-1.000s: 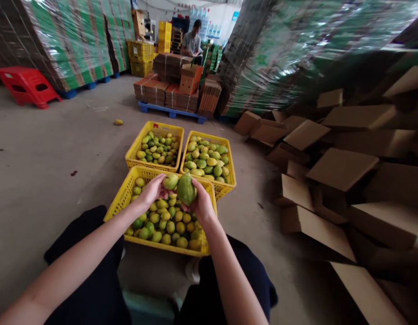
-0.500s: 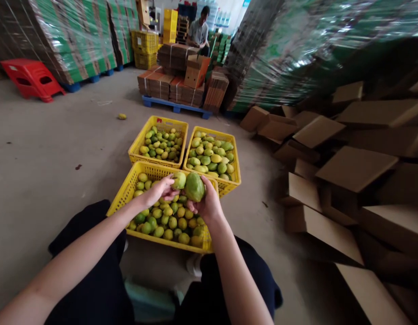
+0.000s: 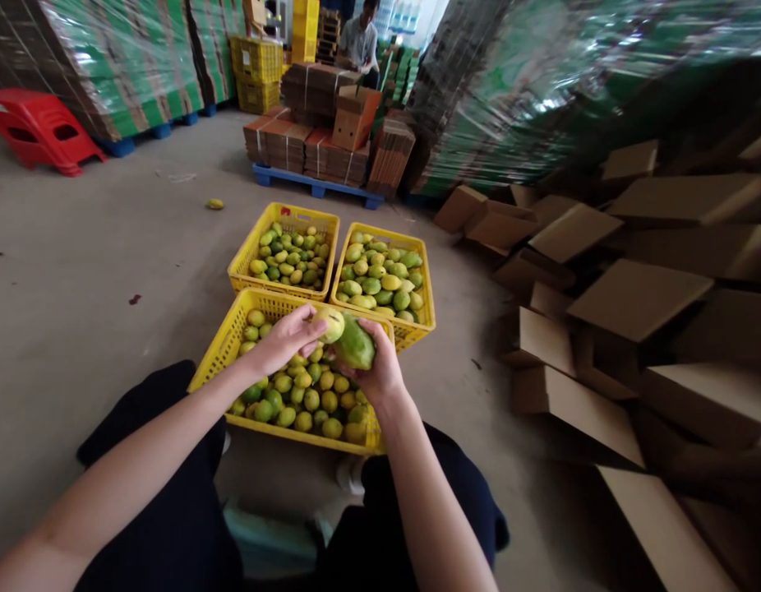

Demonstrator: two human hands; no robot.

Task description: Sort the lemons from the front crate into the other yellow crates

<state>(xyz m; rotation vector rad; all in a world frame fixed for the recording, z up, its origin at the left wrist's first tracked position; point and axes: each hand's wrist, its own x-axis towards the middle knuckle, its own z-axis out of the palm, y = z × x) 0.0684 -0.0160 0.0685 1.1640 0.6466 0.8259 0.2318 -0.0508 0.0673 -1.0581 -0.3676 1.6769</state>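
Observation:
Between the fingers of my left hand (image 3: 289, 335) is a yellow-green lemon (image 3: 329, 326) with a dark mark on its skin. My right hand (image 3: 380, 362) is closed around a bigger, green lemon (image 3: 356, 345), close beside the first one. Both hands are above the near yellow crate (image 3: 223, 372), which holds many yellow and green lemons (image 3: 311, 400). Behind it stand two more yellow crates, the left one (image 3: 245, 256) with small lemons and the right one (image 3: 426, 288) with larger ones.
Loose cardboard boxes (image 3: 639, 300) are heaped on the right. A blue pallet (image 3: 319, 187) carries bundled flat cartons behind the crates. A red stool (image 3: 41, 127) and a single lemon (image 3: 214, 204) are on the floor at left. A person (image 3: 359, 45) is in the back.
The lemon in my left hand has turned, showing a dark mark, and the green one in my right hand has tilted. The view has shifted slightly.

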